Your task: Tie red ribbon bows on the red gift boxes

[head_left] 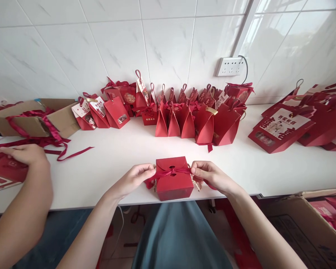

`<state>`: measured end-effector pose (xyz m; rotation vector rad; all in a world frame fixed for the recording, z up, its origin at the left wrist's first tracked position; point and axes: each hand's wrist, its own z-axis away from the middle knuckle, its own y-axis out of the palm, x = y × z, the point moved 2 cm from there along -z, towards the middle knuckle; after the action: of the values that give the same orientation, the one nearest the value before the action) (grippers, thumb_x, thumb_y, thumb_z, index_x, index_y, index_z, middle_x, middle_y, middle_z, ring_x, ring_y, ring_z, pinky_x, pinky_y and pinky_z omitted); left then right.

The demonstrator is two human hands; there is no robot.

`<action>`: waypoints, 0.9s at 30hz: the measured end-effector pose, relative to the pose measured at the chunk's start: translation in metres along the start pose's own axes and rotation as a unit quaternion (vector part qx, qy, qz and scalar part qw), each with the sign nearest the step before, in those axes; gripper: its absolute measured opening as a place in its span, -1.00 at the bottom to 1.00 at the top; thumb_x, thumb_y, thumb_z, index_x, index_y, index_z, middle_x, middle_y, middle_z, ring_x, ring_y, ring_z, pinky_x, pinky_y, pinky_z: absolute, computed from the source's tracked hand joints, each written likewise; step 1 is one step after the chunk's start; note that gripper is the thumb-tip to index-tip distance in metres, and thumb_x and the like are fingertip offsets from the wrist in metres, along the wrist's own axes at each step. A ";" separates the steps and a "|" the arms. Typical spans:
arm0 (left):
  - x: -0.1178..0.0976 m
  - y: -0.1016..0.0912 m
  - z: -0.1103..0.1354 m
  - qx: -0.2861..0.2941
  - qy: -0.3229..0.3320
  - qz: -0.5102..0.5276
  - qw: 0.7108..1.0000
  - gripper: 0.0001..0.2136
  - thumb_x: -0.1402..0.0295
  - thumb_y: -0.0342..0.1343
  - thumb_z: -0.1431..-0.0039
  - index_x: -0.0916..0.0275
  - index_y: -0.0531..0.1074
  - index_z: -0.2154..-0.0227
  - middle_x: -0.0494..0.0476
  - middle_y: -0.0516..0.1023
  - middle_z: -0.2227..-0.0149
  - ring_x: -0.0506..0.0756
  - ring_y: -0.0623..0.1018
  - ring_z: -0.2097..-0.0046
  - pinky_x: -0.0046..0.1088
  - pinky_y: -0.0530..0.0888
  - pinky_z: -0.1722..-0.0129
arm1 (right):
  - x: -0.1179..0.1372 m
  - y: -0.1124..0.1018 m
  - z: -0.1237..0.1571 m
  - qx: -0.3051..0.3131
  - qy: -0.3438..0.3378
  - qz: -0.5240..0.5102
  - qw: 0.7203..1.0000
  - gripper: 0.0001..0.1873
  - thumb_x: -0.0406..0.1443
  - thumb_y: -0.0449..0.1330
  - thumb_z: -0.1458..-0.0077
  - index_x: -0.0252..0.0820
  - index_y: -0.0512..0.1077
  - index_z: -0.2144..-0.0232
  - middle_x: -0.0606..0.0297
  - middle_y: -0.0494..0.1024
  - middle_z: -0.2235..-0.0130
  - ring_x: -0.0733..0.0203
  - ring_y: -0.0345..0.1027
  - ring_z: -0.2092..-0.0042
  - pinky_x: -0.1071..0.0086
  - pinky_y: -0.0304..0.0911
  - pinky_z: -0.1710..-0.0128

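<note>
A small red gift box (175,188) stands at the table's front edge, right before me. Across its top runs a dark red ribbon (182,170), knotted in the middle over a cut-out in the lid. My left hand (137,175) pinches the ribbon at the box's left side, thumb against fingers. On the opposite side my right hand (210,173) pinches the other end, and the ribbon is stretched between the two. A twisted beige cord (196,185) hangs at the box's right side, partly hidden by my right hand.
Several red gift boxes (187,125) with loop handles line the wall; more red bags (282,129) stand at right. A cardboard box (64,121) with ribbons sits at left. A co-worker's hand (30,155) rests on a red box. An open carton (299,224) is at lower right.
</note>
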<state>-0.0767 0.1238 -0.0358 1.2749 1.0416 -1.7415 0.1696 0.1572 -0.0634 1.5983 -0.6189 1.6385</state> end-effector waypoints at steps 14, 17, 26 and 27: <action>0.023 -0.004 -0.001 -0.003 -0.018 -0.005 1.000 -0.53 -0.10 0.03 -0.08 0.23 0.12 0.57 -0.15 0.08 0.63 -0.13 0.13 0.63 -0.61 0.10 0.64 | 0.012 -0.003 0.011 0.021 -0.008 0.051 0.998 -0.66 -0.10 0.17 -0.13 -0.21 0.34 0.55 0.37 0.38 0.59 0.32 0.26 0.51 0.39 0.17 0.41; 0.010 -0.003 0.004 0.022 -0.024 -0.026 0.999 -0.55 -0.05 -0.05 -0.17 0.24 0.16 0.59 -0.13 0.12 0.68 -0.11 0.15 0.65 -0.58 0.12 0.63 | 0.032 0.004 0.017 0.020 -0.032 0.121 0.992 -0.65 -0.11 0.10 -0.19 -0.19 0.36 0.53 0.34 0.42 0.54 0.31 0.27 0.48 0.39 0.18 0.39; -0.035 0.005 0.006 0.016 0.008 -0.076 0.997 -0.73 0.18 0.02 -0.17 0.25 0.30 0.53 -0.03 0.37 0.57 -0.03 0.38 0.49 -0.52 0.32 0.45 | 0.055 0.043 -0.004 -0.051 -0.121 0.264 0.956 -0.73 -0.14 0.14 -0.14 -0.17 0.55 0.33 0.19 0.57 0.17 0.10 0.44 0.16 0.28 0.32 0.19; -0.037 0.006 0.007 0.006 0.003 -0.085 0.996 -0.74 0.18 0.01 -0.17 0.24 0.32 0.52 -0.04 0.36 0.57 -0.03 0.37 0.50 -0.52 0.31 0.47 | 0.054 0.046 -0.007 -0.067 -0.124 0.278 0.950 -0.74 -0.16 0.13 -0.14 -0.16 0.56 0.32 0.21 0.59 0.21 0.11 0.44 0.18 0.29 0.32 0.20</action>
<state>-0.0649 0.1188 -0.0002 1.2302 1.1727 -1.8739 0.1328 0.1443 -0.0040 1.6302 -1.3864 1.7390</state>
